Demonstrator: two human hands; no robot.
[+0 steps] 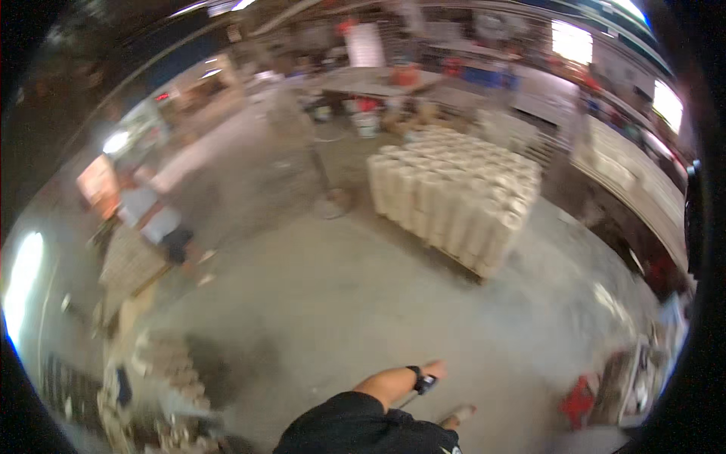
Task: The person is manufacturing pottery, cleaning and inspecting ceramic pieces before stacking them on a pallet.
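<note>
My left hand (434, 369) shows at the lower middle, in front of my black sleeve and above the grey floor (325, 303). A black band with a watch-like face (426, 384) circles its wrist. The hand is small and blurred, and its fingers cannot be told apart. Whether it holds anything is unclear. A thin dark line runs below the wrist, too smeared to name. Under it, to the right, a blurred foot (463, 414) shows. No part of my right hand is in view. The nearest large thing ahead is a block of upright pale tubes (454, 200) on a low pallet.
At the left a person (155, 219) in a light top and dark shorts stands by a stacked load (132, 257). A stand with a round base (331, 208) is ahead. Pale stacked pieces (170, 367) lie lower left; a red object (580, 401) lower right. A long bench (635, 197) runs right.
</note>
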